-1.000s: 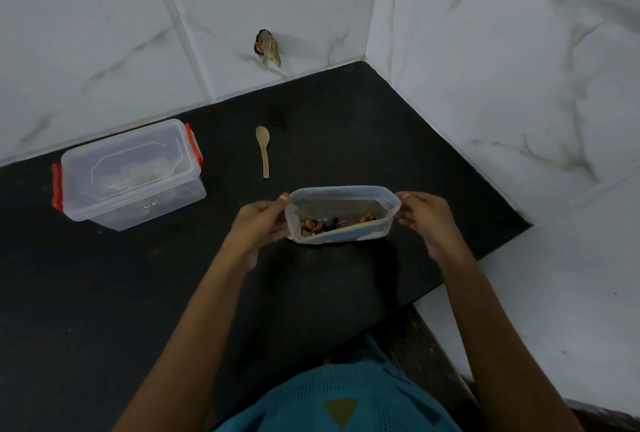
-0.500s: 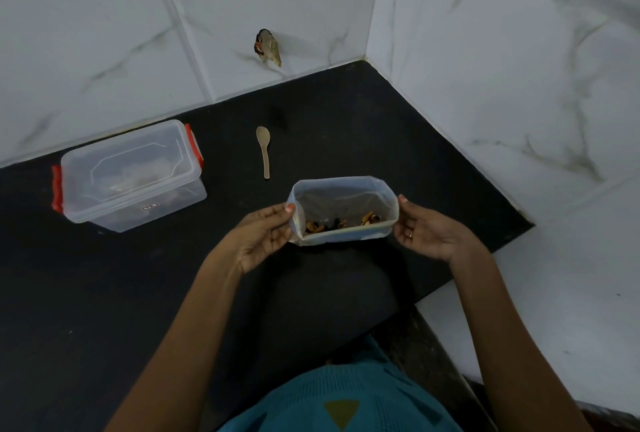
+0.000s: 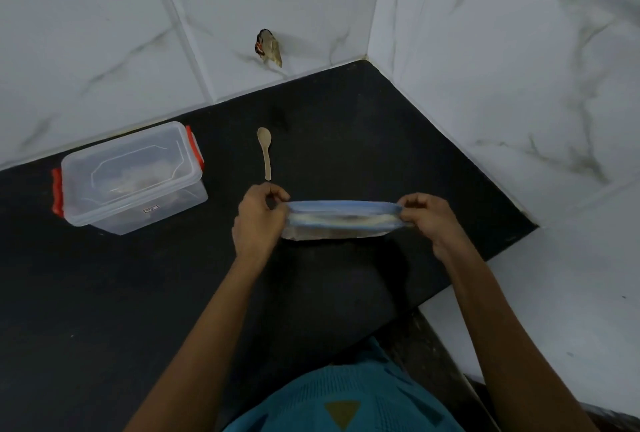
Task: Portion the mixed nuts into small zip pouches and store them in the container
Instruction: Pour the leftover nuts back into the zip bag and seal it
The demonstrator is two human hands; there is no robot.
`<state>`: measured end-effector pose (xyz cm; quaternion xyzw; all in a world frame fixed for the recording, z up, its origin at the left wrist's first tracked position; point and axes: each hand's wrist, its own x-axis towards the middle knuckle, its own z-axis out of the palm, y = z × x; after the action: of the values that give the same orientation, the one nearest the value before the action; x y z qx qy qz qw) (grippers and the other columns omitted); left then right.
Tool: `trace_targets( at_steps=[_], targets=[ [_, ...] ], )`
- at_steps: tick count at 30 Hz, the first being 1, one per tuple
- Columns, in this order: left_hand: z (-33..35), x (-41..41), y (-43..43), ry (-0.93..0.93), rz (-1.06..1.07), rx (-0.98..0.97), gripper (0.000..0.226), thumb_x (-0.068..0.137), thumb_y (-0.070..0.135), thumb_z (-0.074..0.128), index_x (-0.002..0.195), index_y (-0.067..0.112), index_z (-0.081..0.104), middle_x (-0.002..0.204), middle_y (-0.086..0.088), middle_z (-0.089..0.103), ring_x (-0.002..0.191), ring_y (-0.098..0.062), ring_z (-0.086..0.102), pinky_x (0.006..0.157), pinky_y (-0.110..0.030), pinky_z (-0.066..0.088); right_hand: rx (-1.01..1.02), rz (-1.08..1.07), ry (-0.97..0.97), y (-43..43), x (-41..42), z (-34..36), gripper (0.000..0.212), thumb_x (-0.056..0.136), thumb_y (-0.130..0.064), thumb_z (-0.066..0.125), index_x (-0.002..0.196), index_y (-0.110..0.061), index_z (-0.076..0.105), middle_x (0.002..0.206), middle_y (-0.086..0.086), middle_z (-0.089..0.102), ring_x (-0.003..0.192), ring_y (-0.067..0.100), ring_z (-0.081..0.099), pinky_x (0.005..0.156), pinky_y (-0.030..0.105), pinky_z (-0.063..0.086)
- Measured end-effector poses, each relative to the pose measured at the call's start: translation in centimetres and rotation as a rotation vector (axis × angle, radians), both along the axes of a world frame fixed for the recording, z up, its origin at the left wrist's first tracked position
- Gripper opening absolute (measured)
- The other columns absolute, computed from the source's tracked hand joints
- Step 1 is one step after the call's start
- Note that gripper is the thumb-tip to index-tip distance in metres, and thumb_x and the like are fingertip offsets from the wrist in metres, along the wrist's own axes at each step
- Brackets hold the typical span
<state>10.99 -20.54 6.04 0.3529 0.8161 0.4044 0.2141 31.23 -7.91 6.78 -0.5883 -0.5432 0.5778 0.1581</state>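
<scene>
Pouch (image 3: 341,220): clear plastic with a blue zip strip along the top, pulled wide and flat so its mouth is a narrow slit.
Pouch hold: off the bench (image 3: 104,293), level, stretched between the left hand (image 3: 258,220) and right hand (image 3: 429,220), each pinching one end of the strip.
Pouch contents: too blurred to tell.
Container (image 3: 131,178): clear plastic box, lid (image 3: 128,158) on, red clips (image 3: 194,147) at both short ends; stands on the bench well left of the pouch, near the wall, set at an angle.
Container contents: cloudy shapes, unclear.
Spoon (image 3: 265,151): small, wooden, flat on the bench between container and pouch, bowl toward the wall, handle end just beyond the left hand.
</scene>
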Motion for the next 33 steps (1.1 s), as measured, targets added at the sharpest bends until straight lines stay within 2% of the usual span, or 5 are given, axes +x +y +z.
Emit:
trace_targets(
  at_steps=[5, 17, 23, 27, 33],
  targets=[
    [0.1, 0.5, 0.0, 0.157, 0.010, 0.004, 0.009, 0.091, 0.010, 0.051, 0.097, 0.011, 0.057, 0.104, 0.001, 0.050, 0.086, -0.010, 0.056, 0.063, -0.020, 0.047, 0.310, 0.022, -0.190, 0.0, -0.4, -0.6, 0.019, 0.082, -0.004, 0.060, 0.082, -0.023, 0.056, 0.090, -0.002, 0.057, 0.084, 0.011, 0.058, 0.077, 0.029, 0.052],
    [0.8, -0.4, 0.4, 0.130, -0.099, -0.121, 0.015, 0.094, 0.014, 0.046, 0.109, 0.010, 0.048, 0.096, -0.003, 0.054, 0.079, -0.014, 0.061, 0.059, -0.021, 0.049, 0.218, 0.105, -0.180, 0.4, -0.5, 0.3, 0.020, 0.094, -0.010, 0.042, 0.105, -0.010, 0.059, 0.101, 0.006, 0.056, 0.096, 0.019, 0.057, 0.090, 0.037, 0.050],
    [1.2, -0.9, 0.9, -0.264, -0.082, -0.113, 0.013, 0.093, 0.015, 0.049, 0.105, 0.011, 0.053, 0.087, 0.003, 0.056, 0.074, -0.005, 0.058, 0.064, -0.019, 0.050, 0.226, 0.086, -0.190, 0.5, -0.5, 0.8, 0.014, 0.096, -0.018, 0.041, 0.095, -0.017, 0.056, 0.100, 0.009, 0.056, 0.081, 0.015, 0.058, 0.080, 0.032, 0.050],
    [0.8, -0.7, 0.8, -0.420, 0.057, -0.107, 0.003, 0.090, 0.019, 0.055, 0.090, 0.018, 0.052, 0.087, 0.000, 0.058, 0.081, -0.011, 0.062, 0.077, -0.028, 0.054, 0.265, 0.061, -0.182, 0.1, -0.4, 1.0, 0.020, 0.091, -0.016, 0.053, 0.110, -0.013, 0.058, 0.100, 0.000, 0.054, 0.087, 0.009, 0.054, 0.080, 0.026, 0.046],
    [1.4, -0.6, 0.7, -0.812, 0.101, -0.061, 0.009, 0.090, 0.018, 0.056, 0.095, 0.011, 0.055, 0.094, -0.011, 0.062, 0.084, -0.018, 0.064, 0.069, -0.023, 0.055, -0.169, -0.063, 0.195, -0.2, 0.1, 2.2, 0.005, 0.090, -0.014, 0.054, 0.092, -0.016, 0.058, 0.103, 0.007, 0.059, 0.093, 0.017, 0.060, 0.073, 0.027, 0.051]
  ],
)
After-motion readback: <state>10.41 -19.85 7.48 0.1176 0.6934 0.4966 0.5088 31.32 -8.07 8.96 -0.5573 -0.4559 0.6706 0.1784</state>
